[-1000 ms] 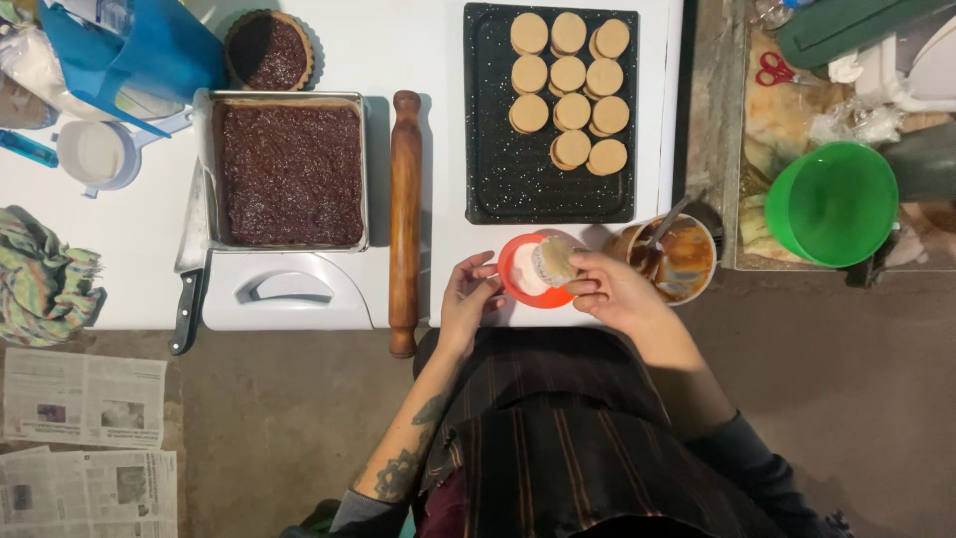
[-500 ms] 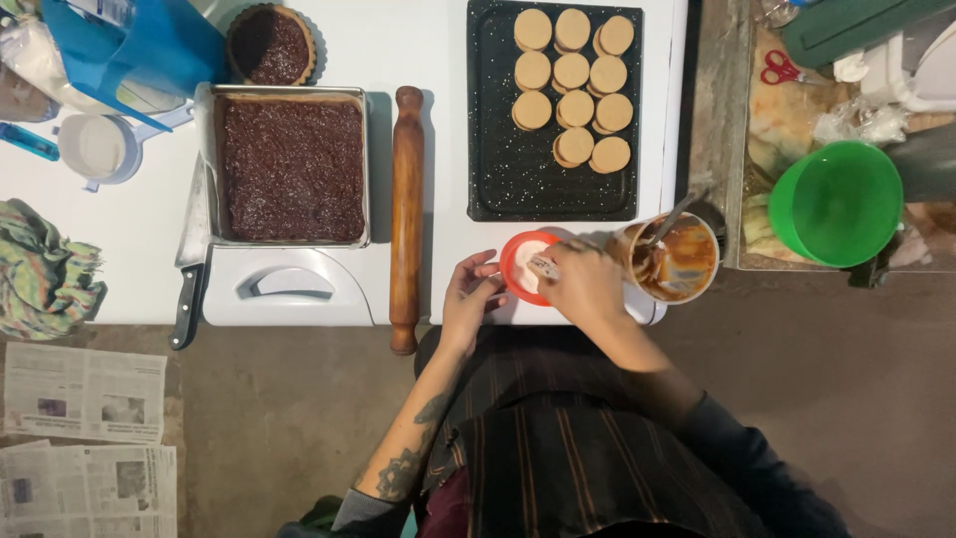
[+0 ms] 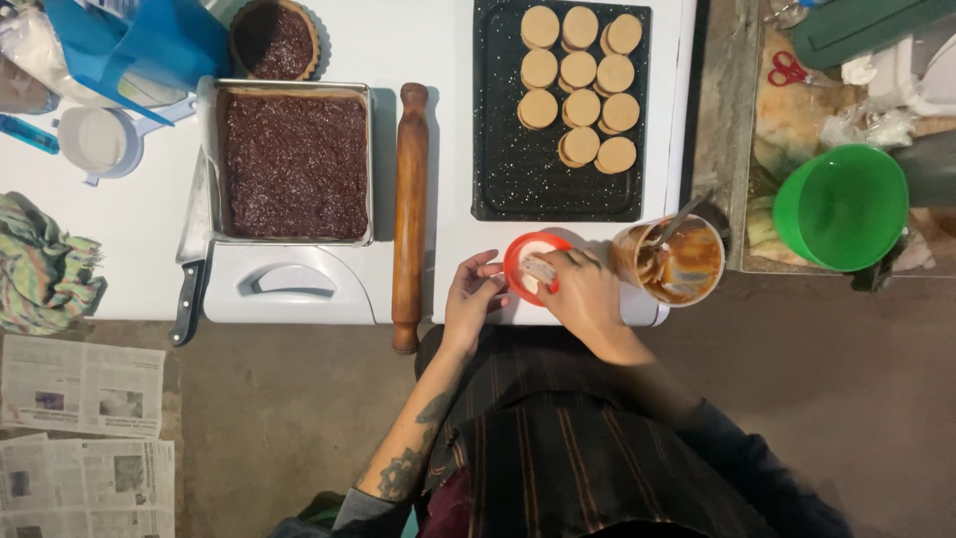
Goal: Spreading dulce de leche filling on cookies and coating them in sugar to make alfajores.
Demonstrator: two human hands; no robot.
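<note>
At near edge of the white table [image 3: 119, 229], small red bowl [image 3: 533, 267] of white powder sat just in front of the person. Left hand [image 3: 473, 299] rested against the bowl's left rim, fingers loosely curled on it, steadying. Right hand [image 3: 583, 294] was over the bowl's right side, fingertips pinched on a small pale round piece [image 3: 541, 271] inside it; exact grip partly hidden by the knuckles.

Just right of the bowl: clear cup of brown caramel-like spread [image 3: 672, 261] with a utensil standing in it. Far side: black baking tray [image 3: 528, 179] with round sandwich cookies [image 3: 580, 85] stacked in rows at its far end. Left of the tray, wooden rolling pin [image 3: 409, 209] lay lengthwise, near-to-far. Further left, square metal pan of dark brown filling [image 3: 294, 164], a knife [image 3: 191, 254] alongside its left edge. Green bowl [image 3: 841, 207] sat well apart on the right counter. Newspaper sheets [image 3: 80, 389] lay on the floor, near left.
</note>
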